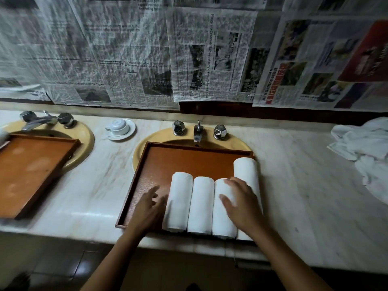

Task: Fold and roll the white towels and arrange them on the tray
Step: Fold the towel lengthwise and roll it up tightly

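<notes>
The right hand [243, 206] covers much of the rightmost towel roll [245, 169]; loose towels [363, 141] run off the right edge; the left hand [148, 208] is blurred.

Bathroom vanity: marble counter [294, 185] with two yellow basins [84, 135], each fitted with chrome taps [198, 131]. Newspaper [130, 49] covers the wall behind. Floor is tiled.

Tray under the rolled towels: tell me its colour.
The tray is reddish-brown wood with a darker brown rim; the head view shows it.
</notes>
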The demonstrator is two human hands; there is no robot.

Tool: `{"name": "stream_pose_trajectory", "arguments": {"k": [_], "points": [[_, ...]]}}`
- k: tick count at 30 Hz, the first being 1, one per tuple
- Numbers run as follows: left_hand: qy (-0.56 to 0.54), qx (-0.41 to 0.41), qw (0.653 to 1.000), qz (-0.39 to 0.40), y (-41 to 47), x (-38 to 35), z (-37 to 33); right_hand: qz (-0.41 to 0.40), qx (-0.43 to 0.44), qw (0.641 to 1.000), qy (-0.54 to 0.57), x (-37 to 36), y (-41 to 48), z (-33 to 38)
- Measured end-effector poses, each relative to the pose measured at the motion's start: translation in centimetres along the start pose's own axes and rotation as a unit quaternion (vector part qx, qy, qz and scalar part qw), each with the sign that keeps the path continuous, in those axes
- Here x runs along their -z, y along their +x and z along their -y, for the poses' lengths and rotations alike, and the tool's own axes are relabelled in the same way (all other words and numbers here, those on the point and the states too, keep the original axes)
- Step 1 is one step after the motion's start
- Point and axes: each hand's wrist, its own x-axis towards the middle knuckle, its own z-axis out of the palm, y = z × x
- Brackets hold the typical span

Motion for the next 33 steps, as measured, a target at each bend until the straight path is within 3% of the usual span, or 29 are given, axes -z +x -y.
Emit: {"name": "stream_pose_trajectory", "arguments": {"k": [3, 6, 9, 14, 26, 30, 33], "points": [[0.077, 0.023, 0.99, -0.12, 0.2, 1.7, 2.3, -0.076, -0.141, 0.984, 0.077, 1.9, -1.1, -2.7], [0.172, 0.116, 0.966, -0.158, -0.1, 3.4, 4.3, 0.012, -0.307, 0.945, 0.111, 2.2, -2.1, -6.0], [0.151, 0.163, 0.967, -0.126, -0.6, 3.5, 4.8, 0.08, -0.369, 0.91, 0.172, 1.5, -2.9, -6.8], [0.115, 0.12, 0.974, -0.153, -0.2, 3.1, 5.1, 0.075, -0.359, 0.912, 0.182, 1.5, -2.1, -6.0], [0.083, 0.102, 0.986, -0.102, 1.6, 2.4, 3.0, 0.056, -0.338, 0.925, 0.164, 2.0, 4.1, -6.9], [0.142, 0.1, 0.979, -0.108, 1.3, 1.8, 2.1, 0.074, -0.307, 0.935, 0.159, 2.6, 4.0, -7.5], [0.137, 0.008, 0.983, -0.119, 0.2, 0.0, -0.6, 0.054, -0.259, 0.954, 0.139, 2.4, 2.5, -7.4]]}}
